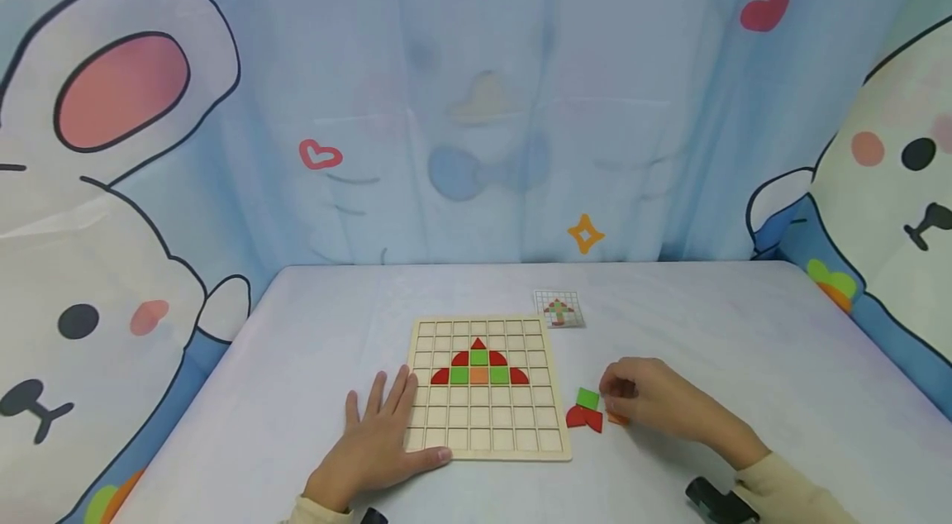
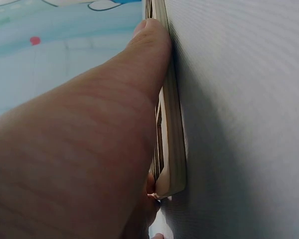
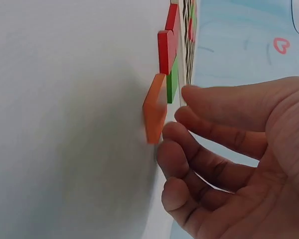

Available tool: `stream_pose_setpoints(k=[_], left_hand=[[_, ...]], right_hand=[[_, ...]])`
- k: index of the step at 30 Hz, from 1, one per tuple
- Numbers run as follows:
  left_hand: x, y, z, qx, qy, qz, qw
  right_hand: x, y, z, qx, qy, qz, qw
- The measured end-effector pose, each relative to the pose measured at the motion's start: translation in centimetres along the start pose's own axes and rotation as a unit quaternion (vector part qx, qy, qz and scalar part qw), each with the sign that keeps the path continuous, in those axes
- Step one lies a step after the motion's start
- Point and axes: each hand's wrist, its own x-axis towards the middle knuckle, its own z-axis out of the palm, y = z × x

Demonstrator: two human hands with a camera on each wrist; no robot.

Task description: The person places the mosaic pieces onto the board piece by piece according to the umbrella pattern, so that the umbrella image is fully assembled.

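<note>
A wooden grid board (image 1: 487, 445) lies flat, carrying red, green and orange tiles in a tree-like shape. My left hand (image 1: 379, 437) rests at its left edge with fingers spread, the thumb along the front corner; the left wrist view shows this thumb (image 2: 152, 55) against the board's rim. My right hand (image 1: 654, 396) hovers right of the board, fingers loosely bent with nothing between them. Close by its fingertips is an orange tile (image 3: 155, 112) on the table. A green square tile (image 1: 587, 398) and red tiles (image 1: 576, 416) lie between that hand and the board.
Behind the board's back right corner lies a small pattern card (image 1: 560, 311) with a similar coloured figure. A white cloth covers the table (image 1: 297, 342). A blue cartoon curtain (image 1: 476, 94) hangs along the table's far edge.
</note>
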Motion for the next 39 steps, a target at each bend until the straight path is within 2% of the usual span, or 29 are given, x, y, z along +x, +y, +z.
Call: stream_pose_setpoints(k=[4,10,13,18,24,39], left_hand=[[0.0,-0.1,-0.1,-0.005,0.002,0.001,1.0000],[0.2,-0.3,0.2,-0.009,-0.006,0.003,0.9999],[0.1,-0.2,0.2,-0.007,0.000,0.006,1.0000],[-0.1,-0.1,0.1,-0.002,0.005,0.010,0.9999],[-0.1,0.1,0.0,0.000,0.004,0.006,1.0000],[0.0,0.1,0.0,0.001,-0.001,0.000,1.0000]], right_hand=[[0.9,-0.6,0.3,-0.011,0.000,-0.009,0.9999],[2.0,-1.5,1.0,-0.057,-0.012,0.018,0.9982],[2.2,-1.7,1.3,-0.044,-0.015,0.024,0.9987],[2.2,-1.7,1.4,-0.021,-0.011,0.003,0.9997],[2.5,-2.0,1.3,0.014,0.014,-0.019,0.9996],[4.0,-5.0,2.5,0.058,0.028,-0.046,0.9968]])
